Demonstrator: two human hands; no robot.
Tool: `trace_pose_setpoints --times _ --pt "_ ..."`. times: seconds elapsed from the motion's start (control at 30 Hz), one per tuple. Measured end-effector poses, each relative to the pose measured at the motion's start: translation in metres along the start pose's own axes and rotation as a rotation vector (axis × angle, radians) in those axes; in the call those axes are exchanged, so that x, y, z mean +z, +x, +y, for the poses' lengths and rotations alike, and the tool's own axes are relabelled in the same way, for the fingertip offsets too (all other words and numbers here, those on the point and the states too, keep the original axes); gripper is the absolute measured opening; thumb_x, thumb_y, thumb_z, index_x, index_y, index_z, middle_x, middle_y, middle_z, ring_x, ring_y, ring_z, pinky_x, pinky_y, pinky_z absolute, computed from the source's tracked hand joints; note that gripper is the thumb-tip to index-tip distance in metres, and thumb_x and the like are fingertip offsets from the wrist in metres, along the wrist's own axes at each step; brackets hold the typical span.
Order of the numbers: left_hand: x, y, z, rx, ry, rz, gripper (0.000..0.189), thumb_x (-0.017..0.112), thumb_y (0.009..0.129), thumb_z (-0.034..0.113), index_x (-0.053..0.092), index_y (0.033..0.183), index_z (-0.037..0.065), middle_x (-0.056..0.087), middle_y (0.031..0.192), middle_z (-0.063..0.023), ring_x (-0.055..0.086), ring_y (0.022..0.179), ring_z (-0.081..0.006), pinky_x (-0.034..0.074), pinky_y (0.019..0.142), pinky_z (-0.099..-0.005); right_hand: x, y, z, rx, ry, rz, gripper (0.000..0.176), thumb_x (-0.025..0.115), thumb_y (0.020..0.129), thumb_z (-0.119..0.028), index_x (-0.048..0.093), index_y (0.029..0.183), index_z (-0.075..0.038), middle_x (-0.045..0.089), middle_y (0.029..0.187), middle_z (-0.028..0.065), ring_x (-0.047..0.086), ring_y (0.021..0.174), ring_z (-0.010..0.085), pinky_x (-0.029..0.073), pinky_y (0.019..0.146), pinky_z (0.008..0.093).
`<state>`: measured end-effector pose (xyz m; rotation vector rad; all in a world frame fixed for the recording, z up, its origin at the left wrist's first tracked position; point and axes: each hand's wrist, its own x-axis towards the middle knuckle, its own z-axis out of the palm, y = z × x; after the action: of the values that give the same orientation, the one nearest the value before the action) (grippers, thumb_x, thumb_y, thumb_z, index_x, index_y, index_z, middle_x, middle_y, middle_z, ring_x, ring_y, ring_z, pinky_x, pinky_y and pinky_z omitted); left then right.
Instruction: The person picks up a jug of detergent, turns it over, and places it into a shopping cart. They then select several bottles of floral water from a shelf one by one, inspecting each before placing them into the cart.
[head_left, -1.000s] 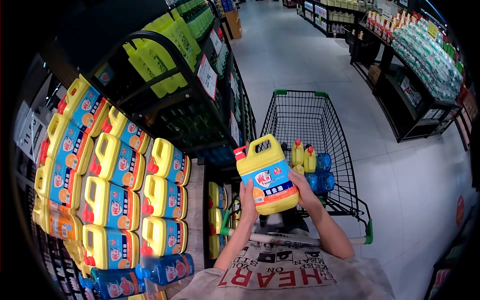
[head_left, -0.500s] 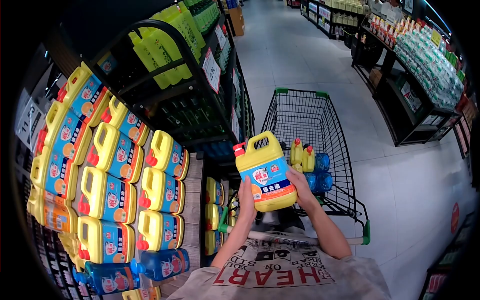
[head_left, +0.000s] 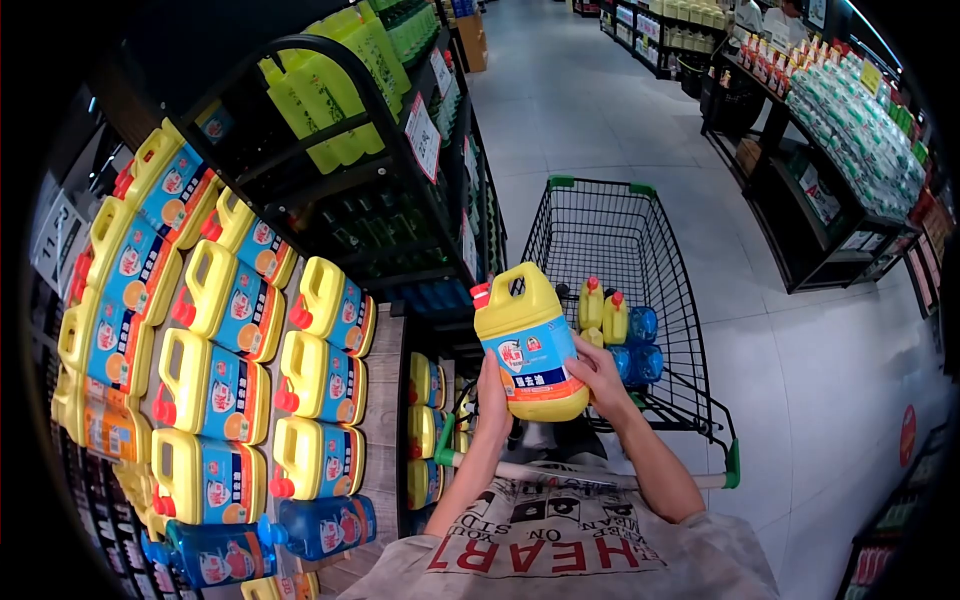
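Note:
A large yellow jug (head_left: 530, 345) with a red cap and a blue label is held upright in front of my chest. My left hand (head_left: 493, 395) grips its left side near the bottom. On the right side, my right hand (head_left: 598, 378) wraps round the lower edge, thumb over the label. Just beyond lies the black wire shopping cart (head_left: 665, 260), its handle under my forearms. Inside the cart are small yellow bottles (head_left: 614, 320) with red caps and blue bottles (head_left: 646, 364), partly hidden by my right hand.
Rows of matching yellow jugs (head_left: 222, 385) stand on a wooden display at the left, with blue jugs (head_left: 325, 527) nearest me. A black shelf (head_left: 385, 190) rises behind them. Across the aisle is a display table (head_left: 790, 215) with bottles. A person (head_left: 785, 22) is partly visible beyond it.
The jug has turned slightly in my hands, so its label faces a little more left. My right fingers have shifted slightly on its side. The cart has stayed in place.

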<state>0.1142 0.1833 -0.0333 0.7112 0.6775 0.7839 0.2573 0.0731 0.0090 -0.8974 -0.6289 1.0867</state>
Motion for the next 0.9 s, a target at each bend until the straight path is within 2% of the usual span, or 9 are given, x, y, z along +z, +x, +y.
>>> trace_pose_setpoints --times 0.23,0.37,0.43,0.5,0.57,0.63,0.7,0.77,0.9 --pt "0.008 -0.011 0.009 -0.017 -0.125 0.018 0.048 0.034 0.101 0.044 0.048 0.127 0.006 0.058 0.122 -0.0060 0.057 0.109 -0.0157 0.045 0.095 -0.0315 0.015 -0.010 -0.016 -0.041 -0.156 -0.106 0.060 0.063 0.083 -0.006 0.040 0.137 0.006 0.054 0.130 0.0173 0.055 0.115 0.0178 0.042 0.100 0.0292" --pt "0.001 -0.012 0.008 -0.079 -0.178 -0.007 0.048 0.035 0.100 0.046 0.050 0.124 0.008 0.060 0.120 -0.0048 0.058 0.108 -0.0156 0.046 0.094 -0.0317 0.009 -0.009 -0.013 0.007 -0.156 -0.157 0.064 0.068 0.080 -0.005 0.040 0.137 0.006 0.054 0.129 0.0170 0.055 0.115 0.0182 0.042 0.100 0.0302" --pt "0.000 -0.013 0.009 -0.099 -0.198 -0.011 0.048 0.035 0.100 0.047 0.051 0.124 0.008 0.060 0.119 -0.0048 0.059 0.106 -0.0157 0.047 0.093 -0.0318 0.006 -0.010 -0.011 -0.011 -0.198 -0.222 0.063 0.071 0.081 -0.008 0.044 0.137 0.001 0.055 0.129 0.0141 0.056 0.114 0.0182 0.043 0.100 0.0307" --pt "0.000 -0.014 0.009 -0.113 -0.163 -0.003 0.057 0.029 0.098 0.054 0.051 0.123 0.007 0.062 0.112 -0.0107 0.063 0.098 -0.0214 0.052 0.085 -0.0381 0.006 -0.010 -0.012 0.005 -0.237 -0.223 0.063 0.072 0.080 -0.008 0.044 0.135 0.004 0.056 0.128 0.0149 0.057 0.113 0.0178 0.044 0.099 0.0301" --pt "0.000 -0.014 0.010 -0.137 -0.208 -0.011 0.057 0.030 0.098 0.054 0.052 0.122 0.007 0.063 0.110 -0.0110 0.064 0.096 -0.0215 0.053 0.083 -0.0378 0.005 -0.010 -0.012 0.017 -0.279 -0.226 0.063 0.072 0.079 -0.007 0.044 0.134 0.007 0.056 0.127 0.0157 0.057 0.112 0.0174 0.044 0.098 0.0295" --pt "0.001 -0.017 0.014 -0.160 -0.253 -0.022 0.057 0.031 0.097 0.054 0.053 0.120 0.006 0.063 0.109 -0.0113 0.064 0.093 -0.0216 0.054 0.081 -0.0375 0.001 -0.008 -0.009 0.042 -0.303 -0.234 0.055 0.070 0.082 -0.008 0.049 0.132 0.002 0.060 0.123 0.0128 0.060 0.108 0.0186 0.047 0.096 0.0295" --pt "0.004 -0.022 0.020 -0.163 -0.230 -0.119 0.051 0.030 0.100 0.048 0.053 0.123 0.008 0.062 0.116 -0.0067 0.061 0.103 -0.0170 0.049 0.090 -0.0328 0.000 -0.006 -0.006 0.036 -0.253 -0.222 0.052 0.068 0.083 -0.007 0.050 0.131 0.002 0.059 0.123 0.0128 0.059 0.110 0.0188 0.047 0.095 0.0291" --pt "0.008 -0.026 0.024 -0.177 -0.216 -0.115 0.051 0.030 0.100 0.048 0.052 0.124 0.008 0.062 0.116 -0.0066 0.061 0.102 -0.0169 0.049 0.090 -0.0327 0.002 -0.005 -0.005 0.027 -0.205 -0.207 0.049 0.066 0.084 -0.006 0.050 0.130 0.002 0.058 0.124 0.0129 0.058 0.111 0.0190 0.048 0.094 0.0288" --pt "0.007 -0.027 0.019 -0.235 -0.180 -0.168 0.050 0.030 0.101 0.046 0.050 0.128 0.008 0.061 0.117 -0.0055 0.060 0.104 -0.0155 0.047 0.091 -0.0314 0.027 0.003 -0.008 -0.228 -0.311 0.013 0.033 0.056 0.090 -0.005 0.054 0.122 0.003 0.057 0.115 0.0109 0.055 0.112 0.0172 0.044 0.097 0.0289"
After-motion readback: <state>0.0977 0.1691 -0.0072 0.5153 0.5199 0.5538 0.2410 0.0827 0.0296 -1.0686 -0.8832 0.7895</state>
